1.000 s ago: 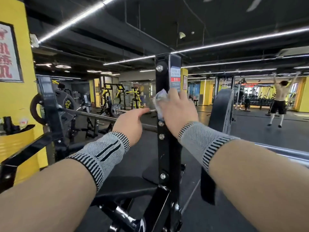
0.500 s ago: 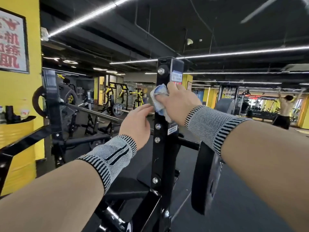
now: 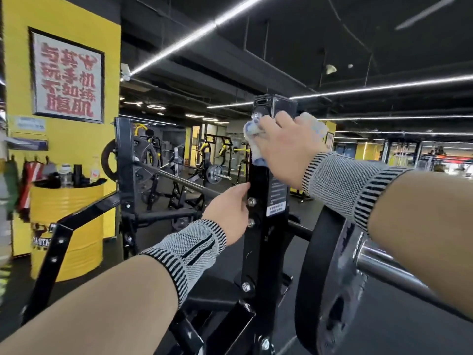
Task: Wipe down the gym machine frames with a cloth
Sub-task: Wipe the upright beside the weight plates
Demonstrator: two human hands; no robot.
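Wiping near the top end of the black upright post (image 3: 258, 226), right hand (image 3: 284, 147) gripping the pale blue cloth (image 3: 252, 139) against it. Bracing with left hand (image 3: 227, 211), fingers straight against the post's left edge. Lower post and other frames apparently remaining.

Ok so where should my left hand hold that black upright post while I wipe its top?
Probably grip the black upright post mid-height from its left edge, where the left hand already rests beside the bolts. The square section suits a wrap-around grip, and it stays below the cloth under the right hand.
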